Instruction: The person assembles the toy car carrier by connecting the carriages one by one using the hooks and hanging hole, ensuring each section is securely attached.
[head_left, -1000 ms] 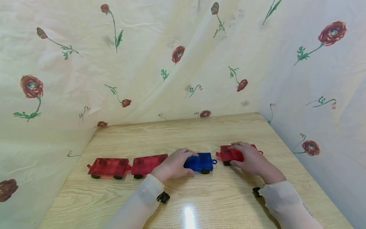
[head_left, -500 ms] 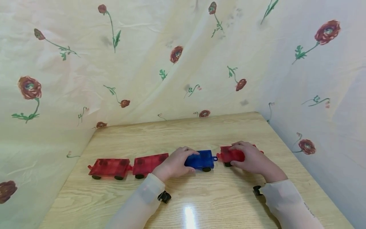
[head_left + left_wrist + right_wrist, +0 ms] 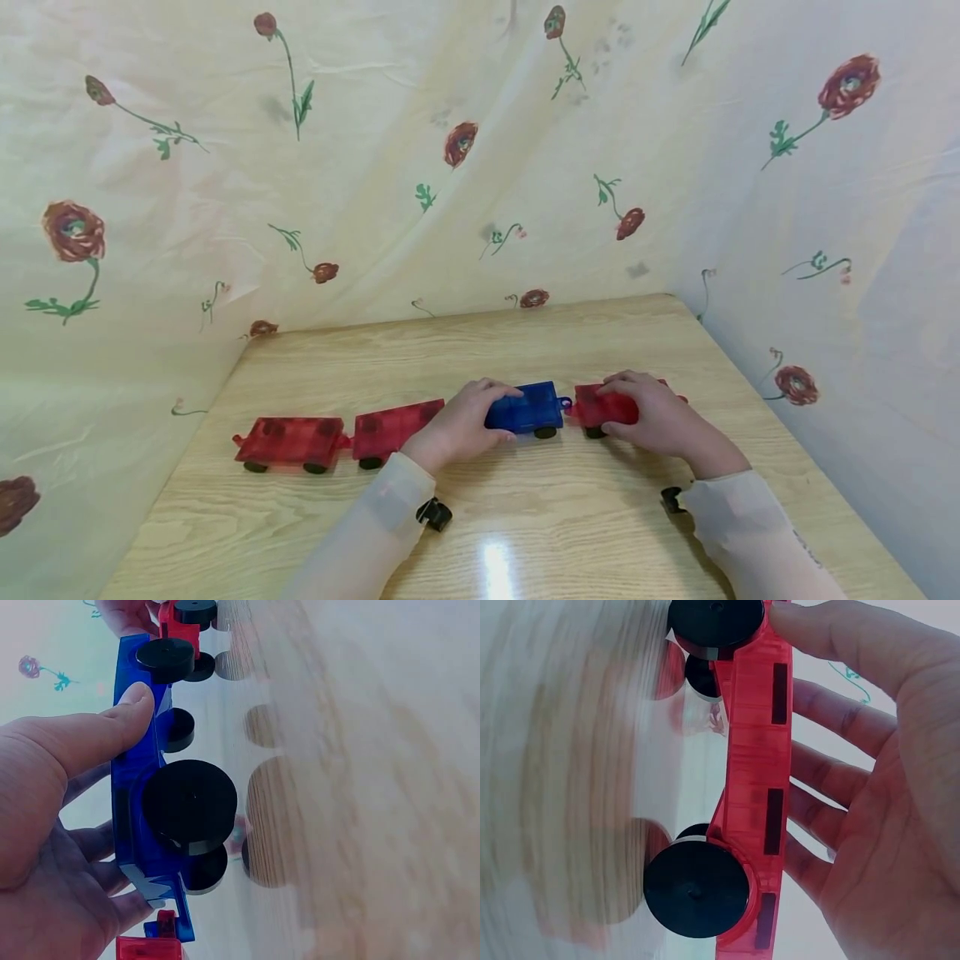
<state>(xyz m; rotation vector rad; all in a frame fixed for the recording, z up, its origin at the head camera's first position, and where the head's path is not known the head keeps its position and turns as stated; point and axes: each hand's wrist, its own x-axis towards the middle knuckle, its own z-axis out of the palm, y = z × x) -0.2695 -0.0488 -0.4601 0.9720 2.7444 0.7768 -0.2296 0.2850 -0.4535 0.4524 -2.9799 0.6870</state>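
In the head view, my left hand [image 3: 467, 421] grips a translucent blue train car [image 3: 528, 406] with black wheels, thumb on the near side. The left wrist view shows the thumb along the blue car [image 3: 131, 802] and the fingers on its far side. Its front ring overlaps the hook of a red train car [image 3: 590, 406]; I cannot tell whether they are latched. My right hand [image 3: 652, 414] holds that red car from above. In the right wrist view the thumb touches one side of the red car [image 3: 757, 765], with the fingers behind.
Two more red cars stand at left, the leftmost car [image 3: 291, 442] coupled to the middle car [image 3: 396, 427]. The blue car's rear link meets a red part [image 3: 150, 947]. All are on a wooden table [image 3: 465, 354], with floral cloth [image 3: 375, 167] behind and at the sides.
The blue car's front end has swung away from me and slightly right, closing the gap to the right red car's hook. The right hand stays nearly still on its car.
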